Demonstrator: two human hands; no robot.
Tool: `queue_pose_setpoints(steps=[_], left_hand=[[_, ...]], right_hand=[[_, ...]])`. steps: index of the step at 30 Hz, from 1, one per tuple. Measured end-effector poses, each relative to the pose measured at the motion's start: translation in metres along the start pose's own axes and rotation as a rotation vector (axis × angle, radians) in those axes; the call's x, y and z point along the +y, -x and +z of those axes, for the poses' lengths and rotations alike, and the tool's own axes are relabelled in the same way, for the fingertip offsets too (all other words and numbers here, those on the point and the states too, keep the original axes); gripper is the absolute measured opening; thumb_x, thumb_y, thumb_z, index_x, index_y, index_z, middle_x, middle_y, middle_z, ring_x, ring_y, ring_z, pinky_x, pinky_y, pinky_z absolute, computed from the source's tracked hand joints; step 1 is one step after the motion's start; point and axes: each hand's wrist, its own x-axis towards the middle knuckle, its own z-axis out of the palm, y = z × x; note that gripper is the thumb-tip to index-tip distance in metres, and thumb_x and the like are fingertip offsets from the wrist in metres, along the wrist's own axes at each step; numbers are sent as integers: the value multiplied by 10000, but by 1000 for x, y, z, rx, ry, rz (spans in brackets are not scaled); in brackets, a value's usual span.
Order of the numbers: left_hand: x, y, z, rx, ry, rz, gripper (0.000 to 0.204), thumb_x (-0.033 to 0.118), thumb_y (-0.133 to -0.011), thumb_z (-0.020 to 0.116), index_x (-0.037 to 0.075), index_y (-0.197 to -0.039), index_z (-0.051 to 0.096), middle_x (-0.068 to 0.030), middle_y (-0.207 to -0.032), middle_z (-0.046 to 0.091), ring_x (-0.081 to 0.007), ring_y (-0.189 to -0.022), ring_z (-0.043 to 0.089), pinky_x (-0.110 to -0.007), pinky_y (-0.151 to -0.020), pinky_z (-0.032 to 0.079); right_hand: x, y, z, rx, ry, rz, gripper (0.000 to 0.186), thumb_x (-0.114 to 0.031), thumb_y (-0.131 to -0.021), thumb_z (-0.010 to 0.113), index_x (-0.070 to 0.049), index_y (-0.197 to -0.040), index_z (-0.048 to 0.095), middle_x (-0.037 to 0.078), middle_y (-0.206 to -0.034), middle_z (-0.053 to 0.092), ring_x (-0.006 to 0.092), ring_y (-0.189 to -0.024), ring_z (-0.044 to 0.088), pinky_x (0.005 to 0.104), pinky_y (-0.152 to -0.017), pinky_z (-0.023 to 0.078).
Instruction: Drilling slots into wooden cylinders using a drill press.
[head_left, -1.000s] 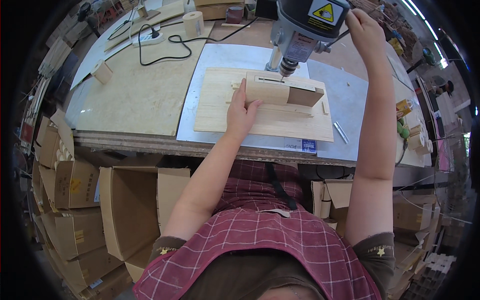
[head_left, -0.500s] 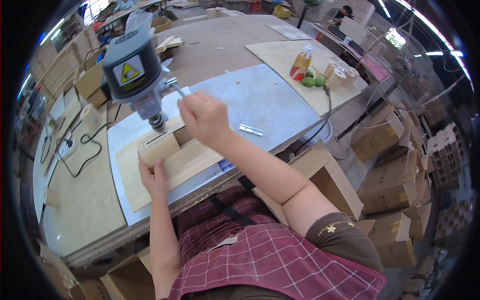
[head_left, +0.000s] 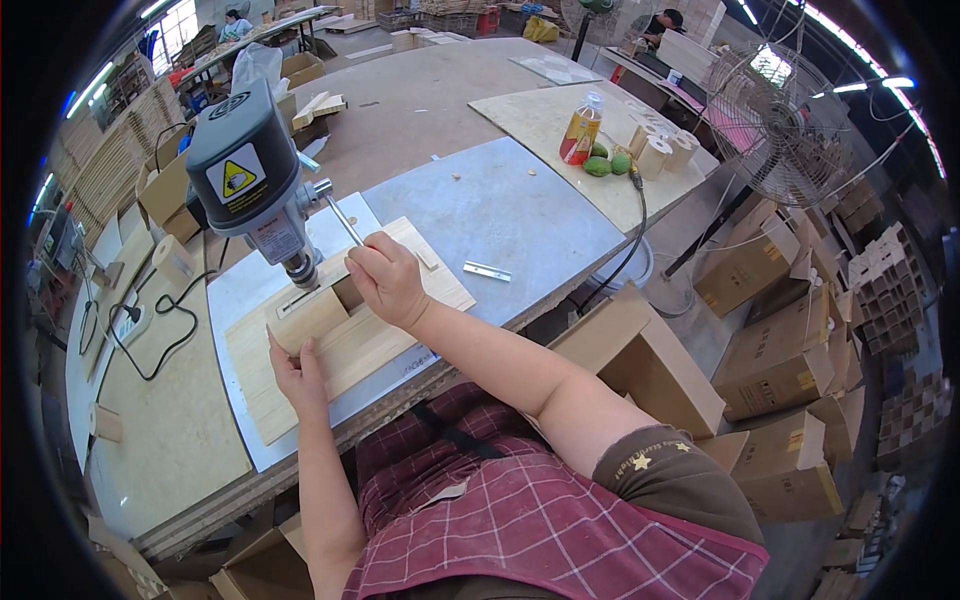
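My right hand (head_left: 389, 279) is closed on the lever (head_left: 342, 219) of a grey drill press (head_left: 236, 153) with a yellow warning label. Its chuck (head_left: 300, 270) hangs over a pale wooden block (head_left: 312, 326) with a slotted strip on top; whether the bit touches it is too small to tell. With fingers and thumb around the block's near left end, my left hand (head_left: 300, 375) grips it on a flat wooden board (head_left: 368, 354), which lies on a pale blue sheet (head_left: 530, 220). A small metal bar (head_left: 487, 272) lies to the right.
Behind are a bottle (head_left: 580, 130), green fruit (head_left: 598, 166) and wooden cylinders (head_left: 655, 156). At left are a power strip (head_left: 132, 322) and cords. A standing fan (head_left: 780, 120) and cardboard boxes (head_left: 778, 448) are at right. Co-workers (head_left: 660, 30) (head_left: 236, 30) are in the background.
The view has swung right and up since a second ago, bringing co-workers in. My right hand has come down with the lever; my left hand stays on the block.
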Motion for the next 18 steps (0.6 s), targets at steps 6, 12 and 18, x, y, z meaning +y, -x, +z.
queue_pose_setpoints(steps=[6,12,18], left_hand=[[-1,-1,-3,-4,-32,-6,573,24,-804,550,14,-1326,312,-94,-1132,476,-152,-956,510,-249,-791,420],[-5,1,-7,1,-83,-26,577,67,-797,572,18,-1318,328,-105,-1108,503,-160,-926,529,-263,-750,444],[16,-3,26,-28,-238,-10,658,131,-743,656,18,-1309,338,-119,-1023,550,-163,-802,541,-249,-628,444]], right_hand=[[-9,-17,-15,-33,27,-74,70,-99,-770,575,-45,-739,544,94,-668,489,266,-571,500,345,-499,404],[-30,-104,-28,-225,256,12,194,-240,-781,564,-66,-693,556,161,-633,538,320,-614,553,404,-527,422],[18,-197,1,-501,370,39,368,-323,-838,430,2,-812,601,199,-779,593,313,-769,585,382,-668,442]])
